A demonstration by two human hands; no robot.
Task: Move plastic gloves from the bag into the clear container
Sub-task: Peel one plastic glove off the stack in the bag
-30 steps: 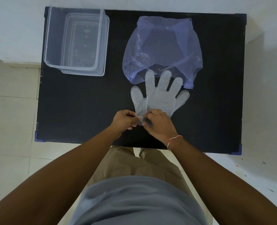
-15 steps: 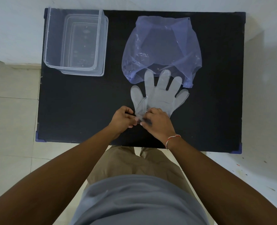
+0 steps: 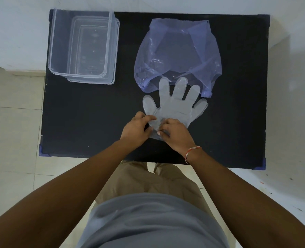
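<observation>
A thin stack of clear plastic gloves [image 3: 175, 104] lies flat on the black table [image 3: 94, 113], fingertips reaching into the mouth of a bluish see-through bag [image 3: 176, 51] behind it. My left hand [image 3: 136, 130] and my right hand [image 3: 175, 135] both pinch the gloves' cuff edge at the near end. The clear container [image 3: 83, 45] stands at the far left of the table, with nothing visible inside it.
The table's near edge [image 3: 148, 161] runs just behind my wrists, with blue corner caps [image 3: 42, 153]. Pale floor tiles [image 3: 10, 133] surround the table and a white wall lies beyond it.
My left fingers have spread and shifted a little over the cuff, which looks slightly more crumpled. The gloves, bag and container stay in place.
</observation>
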